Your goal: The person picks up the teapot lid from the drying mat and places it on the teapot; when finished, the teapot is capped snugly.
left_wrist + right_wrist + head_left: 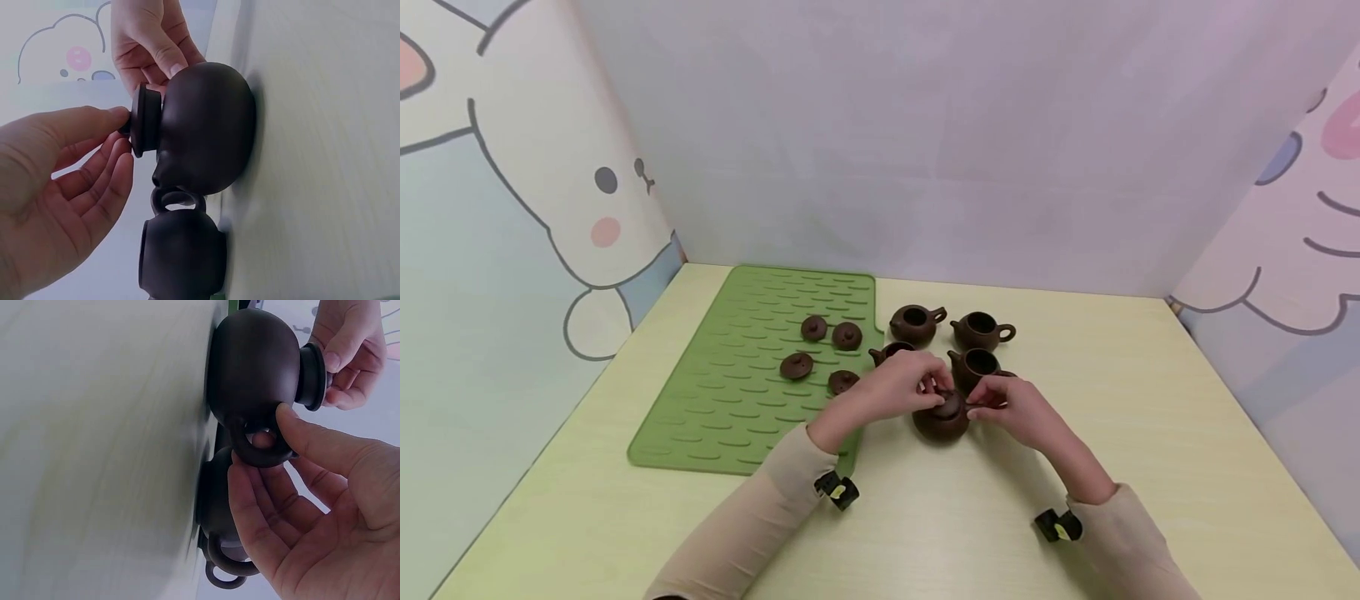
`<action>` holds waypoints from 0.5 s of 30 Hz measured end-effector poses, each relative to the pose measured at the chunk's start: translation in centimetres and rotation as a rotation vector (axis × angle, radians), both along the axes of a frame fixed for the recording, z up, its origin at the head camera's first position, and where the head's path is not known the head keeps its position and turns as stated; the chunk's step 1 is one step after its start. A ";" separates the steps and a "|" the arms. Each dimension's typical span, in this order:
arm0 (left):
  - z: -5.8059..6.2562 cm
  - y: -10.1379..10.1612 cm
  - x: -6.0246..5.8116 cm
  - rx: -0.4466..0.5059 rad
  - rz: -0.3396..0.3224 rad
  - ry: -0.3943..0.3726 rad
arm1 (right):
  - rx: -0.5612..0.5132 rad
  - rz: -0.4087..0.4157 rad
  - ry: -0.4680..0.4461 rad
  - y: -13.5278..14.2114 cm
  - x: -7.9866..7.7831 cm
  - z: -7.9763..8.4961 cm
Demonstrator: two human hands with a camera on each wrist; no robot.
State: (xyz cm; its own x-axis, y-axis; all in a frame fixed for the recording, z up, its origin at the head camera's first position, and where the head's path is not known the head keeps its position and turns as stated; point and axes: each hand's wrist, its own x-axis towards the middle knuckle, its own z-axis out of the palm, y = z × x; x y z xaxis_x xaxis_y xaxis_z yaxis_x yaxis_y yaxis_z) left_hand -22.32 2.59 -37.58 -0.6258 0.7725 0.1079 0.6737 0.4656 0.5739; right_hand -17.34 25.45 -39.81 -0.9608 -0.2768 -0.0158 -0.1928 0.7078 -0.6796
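A dark brown teapot (940,429) stands on the table in front of the person. My left hand (902,385) pinches the knob of a round lid (147,122) between thumb and fingers. The lid is at the teapot's mouth, its inner collar still partly showing in both wrist views. On the other side, my right hand (1018,410) holds the teapot's looped handle (265,456), thumb on top and fingers beneath. The spout points toward another teapot (184,253) in the left wrist view.
Several lidless teapots (981,332) stand close together behind the hands. To the left, a green ridged mat (700,400) bears several loose lids (796,366). Walls with cartoon drawings enclose the pale table (1150,433) at the back and sides.
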 end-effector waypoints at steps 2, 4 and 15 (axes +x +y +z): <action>-0.1 0.2 0.0 -0.011 0.006 0.009 | -0.001 -0.001 -0.002 0.0 0.0 0.0; -0.2 0.4 0.1 -0.024 0.013 0.017 | -0.003 -0.001 -0.004 0.0 -0.1 -0.1; -0.3 0.8 0.3 -0.075 0.019 0.039 | -0.007 -0.007 -0.014 -0.1 0.0 0.0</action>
State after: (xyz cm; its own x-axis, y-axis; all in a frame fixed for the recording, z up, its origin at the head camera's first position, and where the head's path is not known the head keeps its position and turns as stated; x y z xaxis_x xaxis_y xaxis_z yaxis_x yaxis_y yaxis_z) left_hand -22.00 3.37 -37.89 -0.6370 0.7673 0.0742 0.6852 0.5195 0.5104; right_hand -17.35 25.39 -39.77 -0.9623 -0.2705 -0.0272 -0.1786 0.7044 -0.6869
